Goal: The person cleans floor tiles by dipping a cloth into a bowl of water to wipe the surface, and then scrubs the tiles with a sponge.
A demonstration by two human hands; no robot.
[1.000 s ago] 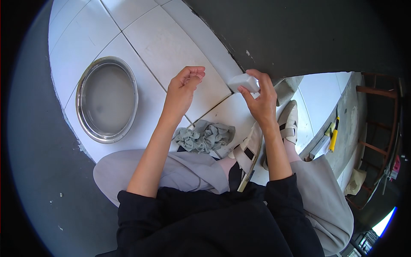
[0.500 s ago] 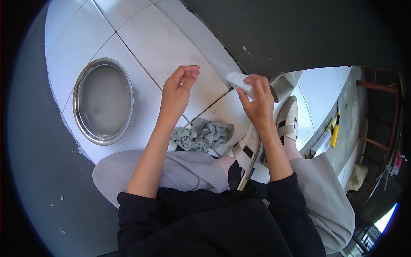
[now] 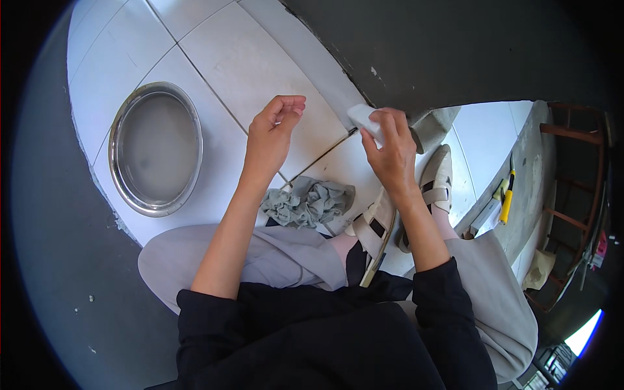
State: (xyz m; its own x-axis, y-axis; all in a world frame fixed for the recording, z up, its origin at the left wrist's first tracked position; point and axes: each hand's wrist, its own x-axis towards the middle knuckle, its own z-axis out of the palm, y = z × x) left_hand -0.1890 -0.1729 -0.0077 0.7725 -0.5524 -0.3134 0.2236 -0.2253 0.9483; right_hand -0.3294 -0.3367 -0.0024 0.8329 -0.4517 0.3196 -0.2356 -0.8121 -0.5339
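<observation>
My right hand (image 3: pixel 393 146) grips a small white block (image 3: pixel 367 121) between thumb and fingers, close to the corner of the dark wall. To its left, my left hand (image 3: pixel 273 127) is raised over the white tiles with its fingers curled in toward the thumb; nothing shows in it. A crumpled grey cloth (image 3: pixel 309 203) lies on the floor below and between my hands. The round metal basin (image 3: pixel 118 159) stands at the left on the tiles and holds cloudy grey liquid.
My bent legs and a light shoe (image 3: pixel 375 224) are below the hands. Beyond the right foot lies a yellow-and-black tool (image 3: pixel 507 203) beside a narrow box (image 3: pixel 486 218). A reddish-brown metal rack (image 3: pixel 572 134) stands at the far right. The dark wall (image 3: pixel 455 55) borders the upper right.
The white block has been tilted and turned in my right hand. My left hand has shifted slightly left while staying curled. The basin and cloth appear a little further left in view.
</observation>
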